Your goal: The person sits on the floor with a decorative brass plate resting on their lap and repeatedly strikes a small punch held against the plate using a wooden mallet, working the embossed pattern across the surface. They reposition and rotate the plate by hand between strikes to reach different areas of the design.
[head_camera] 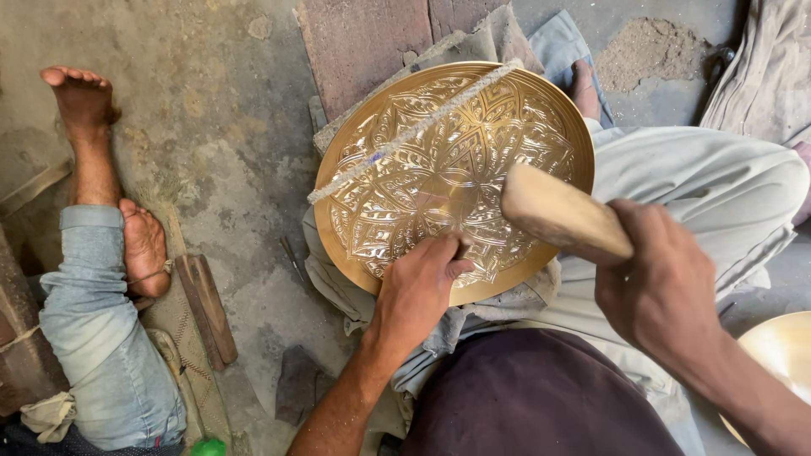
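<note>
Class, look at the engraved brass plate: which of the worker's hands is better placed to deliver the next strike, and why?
The right hand. It grips the wooden mallet raised above the brass plate. The left hand rests on the plate's lower part, apparently pinching a small tool against it, so it is placed to guide, not strike.

Glossy embossed brass plate (448,177), matt wooden mallet (562,215)

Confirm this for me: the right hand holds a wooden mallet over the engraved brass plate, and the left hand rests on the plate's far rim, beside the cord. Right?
Not quite. The left hand rests on the near rim of the engraved brass plate, away from the cord, as the head view shows. The right hand does hold the wooden mallet over the plate.
</note>
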Available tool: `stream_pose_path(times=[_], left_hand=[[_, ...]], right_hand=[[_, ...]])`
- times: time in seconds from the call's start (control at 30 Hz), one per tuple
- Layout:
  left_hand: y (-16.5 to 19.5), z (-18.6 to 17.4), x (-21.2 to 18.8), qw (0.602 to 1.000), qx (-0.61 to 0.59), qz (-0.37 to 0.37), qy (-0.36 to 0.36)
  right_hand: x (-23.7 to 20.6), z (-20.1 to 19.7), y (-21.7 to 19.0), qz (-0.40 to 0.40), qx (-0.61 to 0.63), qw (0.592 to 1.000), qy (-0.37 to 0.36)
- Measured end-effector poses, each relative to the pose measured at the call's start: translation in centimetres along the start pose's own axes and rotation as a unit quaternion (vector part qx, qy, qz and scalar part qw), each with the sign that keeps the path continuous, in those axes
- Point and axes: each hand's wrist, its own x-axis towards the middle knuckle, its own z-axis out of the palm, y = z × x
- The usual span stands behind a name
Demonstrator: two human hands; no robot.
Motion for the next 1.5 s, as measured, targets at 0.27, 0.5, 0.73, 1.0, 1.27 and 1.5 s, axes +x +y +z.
stream_pose_path(times=[0.27,0.5,0.73,1.0,1.27,1.5], left_hand=[[1.8,-0.2,-1.7,0.969,-0.095,-0.187,0.131],[1.4,2.1,-2.7,0.969,0.018,-0.147,0.199],[0.9,2.3,-2.7,0.969,0.018,-0.141,0.204],[1.0,1.7,-2.0,0.973,0.004,-0.131,0.188],[1.1,0.9,-0.7,0.986,0.023,-0.112,0.121],[1.0,-1.3,1.2,0.996,-0.036,-0.072,-0.049]], right_hand=[[1.3,-0.5,2.3,0.029,0.043,0.996,-0.071],[5.2,-2.2,-0.9,-0.113,0.089,0.989,0.045],[7.1,-1.2,-1.9,-0.280,-0.142,0.949,-0.009],[7.6,-1.1,-0.5,-0.162,-0.105,0.972,-0.135],[5.6,-0.6,0.5,-0.108,-0.025,0.986,-0.124],[2.5,0.2,1.7,0.015,0.023,0.987,-0.155]])
